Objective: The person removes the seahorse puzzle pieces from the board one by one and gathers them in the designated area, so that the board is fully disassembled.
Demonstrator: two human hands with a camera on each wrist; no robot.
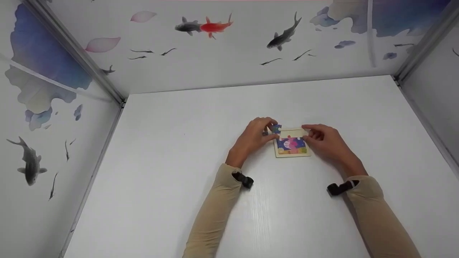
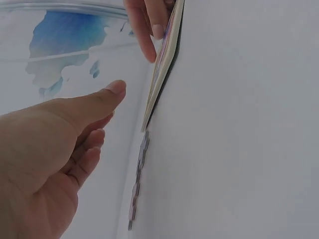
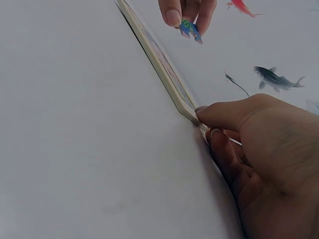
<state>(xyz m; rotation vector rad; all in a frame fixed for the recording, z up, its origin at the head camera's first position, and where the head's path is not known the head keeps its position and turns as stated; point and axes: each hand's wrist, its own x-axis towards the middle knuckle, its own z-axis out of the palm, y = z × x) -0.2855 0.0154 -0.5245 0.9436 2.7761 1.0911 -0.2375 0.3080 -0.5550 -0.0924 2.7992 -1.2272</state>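
A pale square puzzle frame (image 1: 293, 155) lies on the table; pink, blue and yellow pieces fill its lower part, while its upper part shows bare board. Above its upper left corner, my left hand (image 1: 251, 137) pinches a blue piece (image 1: 276, 128) with green marks, also visible as a small piece (image 3: 191, 31) in the right wrist view. My right hand (image 1: 327, 142) grips the frame's right edge, thumb on the rim (image 3: 172, 97) and fingers curled at the side. The left wrist view shows the left thumb raised beside the frame (image 2: 162, 74); its pinched piece is hidden there.
Several loose pieces (image 2: 138, 174) lie in a row beside the frame, mostly hidden behind the left hand in the head view. The white table (image 1: 161, 161) is bordered by walls (image 1: 222, 64) printed with fish and petals.
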